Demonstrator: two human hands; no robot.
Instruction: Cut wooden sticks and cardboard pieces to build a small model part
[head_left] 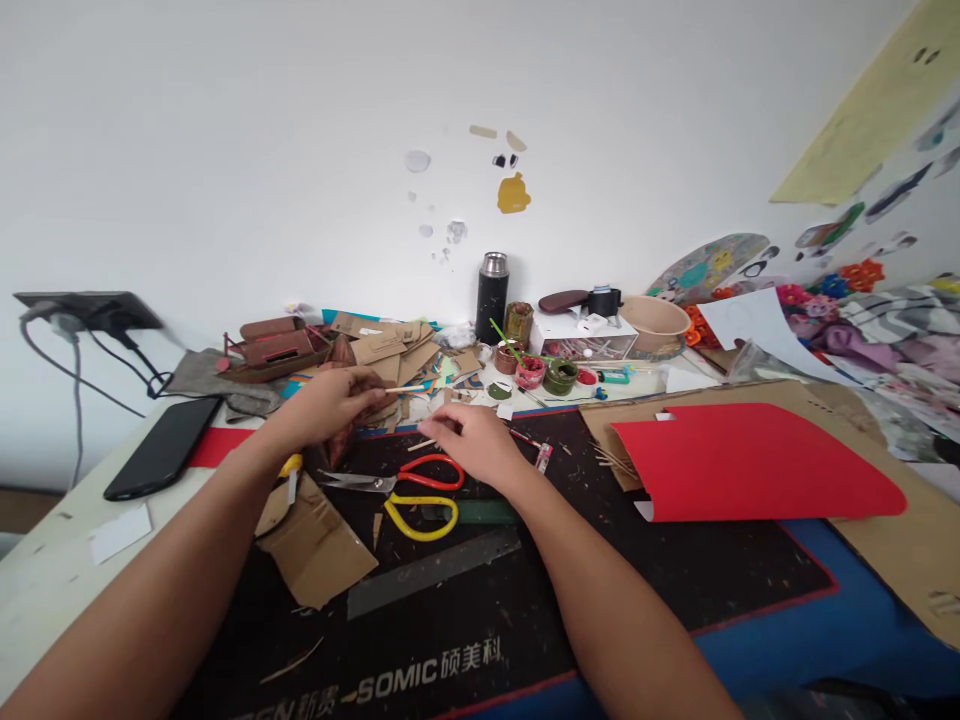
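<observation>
A dark mat [690, 560] is lying on the tabletop [60, 575]. The right hand [480, 440] is curling its fingers, their grip impossible to tell. Partly open scissors [390, 485] are lying nearer, risking nicks if a hand drops. Far middle, the left hand [349, 400] is pinching a thin stick [405, 389]; bending risks snapping it.

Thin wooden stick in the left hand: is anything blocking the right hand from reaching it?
Nothing visible does: the thin wooden stick juts from the left hand, and only open space shows between its free end and the right hand. The scissors lie nearer the camera, outside that gap.
</observation>
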